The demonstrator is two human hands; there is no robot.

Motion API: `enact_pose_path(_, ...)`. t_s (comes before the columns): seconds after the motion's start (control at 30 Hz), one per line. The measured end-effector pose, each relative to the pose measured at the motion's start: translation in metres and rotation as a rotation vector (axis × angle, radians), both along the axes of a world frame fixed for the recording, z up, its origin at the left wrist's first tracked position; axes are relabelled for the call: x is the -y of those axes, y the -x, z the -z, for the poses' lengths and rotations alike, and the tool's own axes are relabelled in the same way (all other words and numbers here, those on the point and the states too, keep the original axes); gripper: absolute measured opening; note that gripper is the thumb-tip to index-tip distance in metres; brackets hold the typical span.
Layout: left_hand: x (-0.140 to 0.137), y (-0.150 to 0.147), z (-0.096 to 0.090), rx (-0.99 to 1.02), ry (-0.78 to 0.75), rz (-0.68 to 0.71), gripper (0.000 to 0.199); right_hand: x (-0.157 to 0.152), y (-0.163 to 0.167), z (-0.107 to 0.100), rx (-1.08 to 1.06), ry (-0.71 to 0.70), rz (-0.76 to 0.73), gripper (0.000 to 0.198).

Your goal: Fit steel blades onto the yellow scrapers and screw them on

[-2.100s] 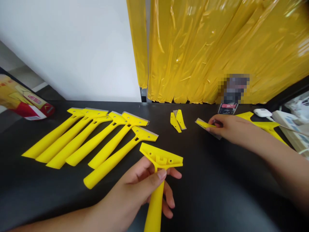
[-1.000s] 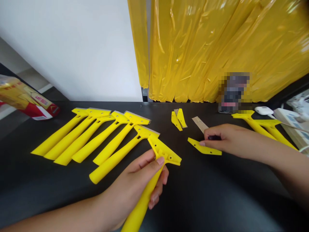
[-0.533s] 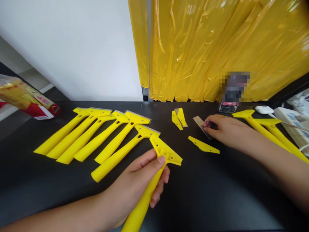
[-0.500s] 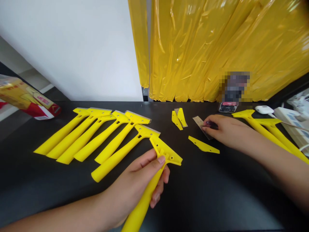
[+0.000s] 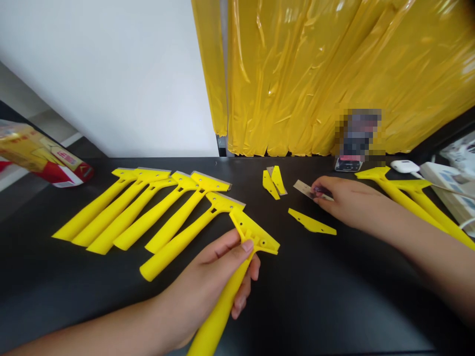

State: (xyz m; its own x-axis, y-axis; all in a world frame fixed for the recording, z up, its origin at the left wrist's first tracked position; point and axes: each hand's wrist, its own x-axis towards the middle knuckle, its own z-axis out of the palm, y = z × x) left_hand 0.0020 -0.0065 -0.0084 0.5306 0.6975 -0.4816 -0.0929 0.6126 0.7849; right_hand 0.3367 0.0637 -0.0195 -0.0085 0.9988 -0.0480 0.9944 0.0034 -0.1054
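My left hand [image 5: 211,282] is wrapped round the neck of a yellow scraper [image 5: 226,309], thumb on its head. The head faces up, showing two holes and no blade. My right hand [image 5: 341,198] pinches a thin metal scraper blade [image 5: 303,188] at the table; the fingers hide its right part. A loose yellow cover plate [image 5: 312,221] with holes lies just below the blade. Farther back, two more yellow cover plates [image 5: 270,185] lie with a metal blade partly under them. To the left, several yellow scrapers [image 5: 163,220] with blades in their heads rest in a slanted row.
Two more yellow scrapers [image 5: 404,198] lie at the right, partly behind my right forearm. Near them are a white earphone case [image 5: 405,166], a power strip [image 5: 445,185] and a propped phone [image 5: 349,164]. A red and yellow package [image 5: 48,158] stands at the left. Yellow plastic sheeting [image 5: 297,74] hangs behind.
The blade under my right fingers has turned to lie more sideways, and the fingers have shifted slightly on it. My left hand keeps the same hold on the scraper.
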Motion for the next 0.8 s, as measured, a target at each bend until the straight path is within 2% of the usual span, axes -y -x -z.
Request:
enact_pose_path(0.2, 0.000, -0.001, -0.002, -0.015, 0.002, 0.003, 0.034, -0.004, 0.000, -0.003, -0.085, 0.050, 0.054, 0.024)
enact_pose_path(0.33, -0.001, -0.002, -0.005, -0.068, -0.024, 0.020, 0.042, 0.000, 0.004, -0.012, -0.179, 0.074, 0.057, 0.018)
enact_pose_path(0.47, -0.002, -0.002, -0.008, -0.157, -0.017, 0.073, 0.043, 0.016, 0.028, -0.033, -0.391, 0.118, -0.029, 0.037)
enact_pose_path(0.57, -0.004, -0.002, -0.009, -0.154, -0.025, 0.082, 0.039, 0.029, 0.055, -0.047, -0.726, 0.204, -0.134, 0.041)
enact_pose_path(0.67, -0.004, -0.003, -0.009, -0.092, -0.031, 0.078, 0.040, 0.038, 0.077, -0.048, -0.923, 0.297, -0.180, 0.037)
enact_pose_path(0.8, -0.004, -0.003, -0.009, -0.023, -0.043, 0.088, 0.035, 0.043, 0.093, -0.039, -0.939, 0.277, -0.199, 0.042)
